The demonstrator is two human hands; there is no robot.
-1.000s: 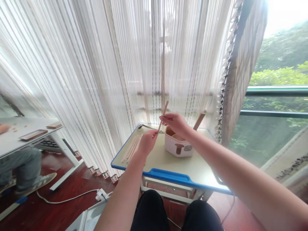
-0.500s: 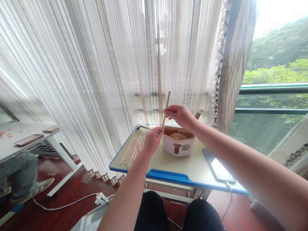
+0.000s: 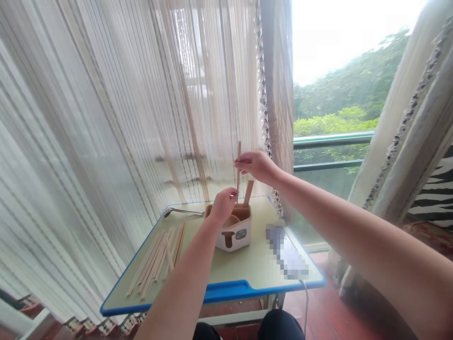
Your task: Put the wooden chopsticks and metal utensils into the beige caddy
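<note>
My right hand [image 3: 257, 166] pinches a wooden chopstick [image 3: 239, 147] near its upper part and keeps it nearly upright. The fingers of my left hand [image 3: 223, 204] close around the lower end of the same chopstick, just above a white box with a brown inside [image 3: 233, 241]. Other chopsticks [image 3: 249, 191] stand in the box's back right part. To the left, several loose chopsticks [image 3: 155, 264] lie in a spread bunch on the table. My left hand hides part of the box's opening.
A small table [image 3: 193, 269] with a blue rim carries everything. Right of the box lies a pixelated phone-like device [image 3: 288, 252] with a cable [image 3: 306, 307]. A thin dark cord or utensil [image 3: 186, 211] lies at the back left. String curtains [image 3: 141, 118] hang behind.
The view has turned to the right and the table appears nearer. Both hands still hold the chopstick, which is now more upright. The chopsticks standing in the box now show clearly.
</note>
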